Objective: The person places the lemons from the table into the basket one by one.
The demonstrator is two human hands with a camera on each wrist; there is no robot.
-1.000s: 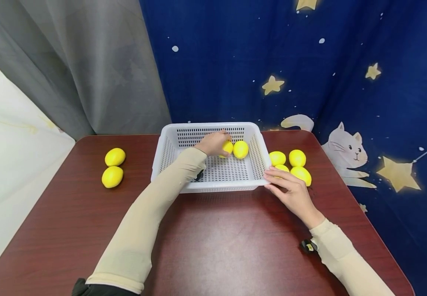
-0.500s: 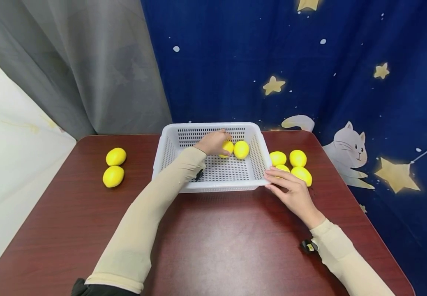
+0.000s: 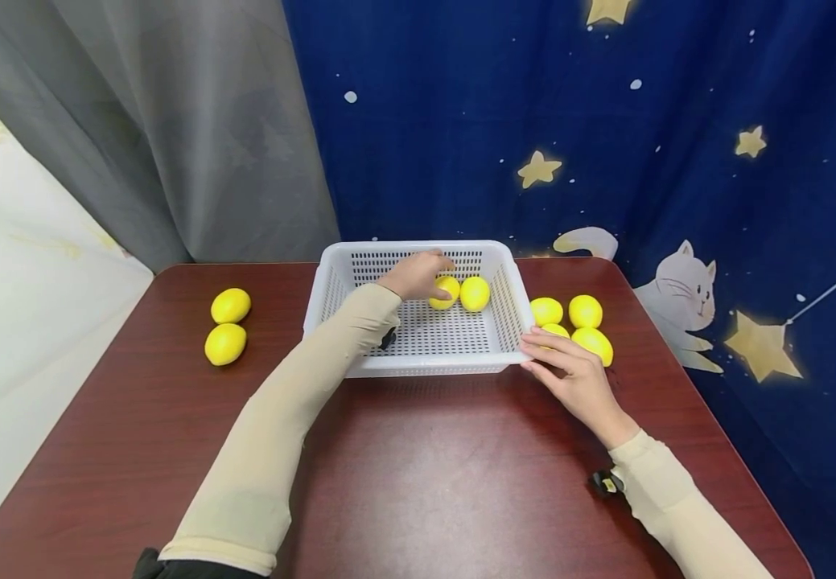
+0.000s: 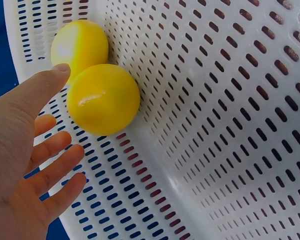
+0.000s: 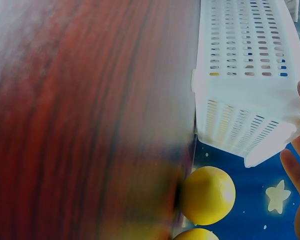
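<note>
Head view, nearest first: pale sleeves point(image 3: 258, 450) over both forearms, with a small black device point(image 3: 606, 482) at the right wrist, above a glossy reddish-brown table point(image 3: 418, 490). Next, at the near right corner of a white slotted basket point(image 3: 428, 364), the right hand point(image 3: 573, 375), fingers extended and laid against the rim, thumb just below, none curled round it. Just beyond that hand, outside the basket, four lemons point(image 3: 592, 346) clustered on the table, one partly hidden by the fingers. Away to the left, well apart from the basket, two more lemons point(image 3: 225, 344), one in front of the other, touching or nearly so.

Inside the basket, on its slotted floor and right of the middle, another two lemons point(image 3: 475, 294) side by side. At the left one of these, the left hand point(image 3: 413, 277), unclenched: fingers spread and relaxed in the left wrist view, gripping nothing. Thumb tip overlapping a lemon's edge there; contact impossible to tell.

Farthest back, a grey curtain point(image 3: 244, 121), white cloth point(image 3: 26, 305) with yellow markings, and a dark blue curtain point(image 3: 425, 121) printed with stars and a cat.
</note>
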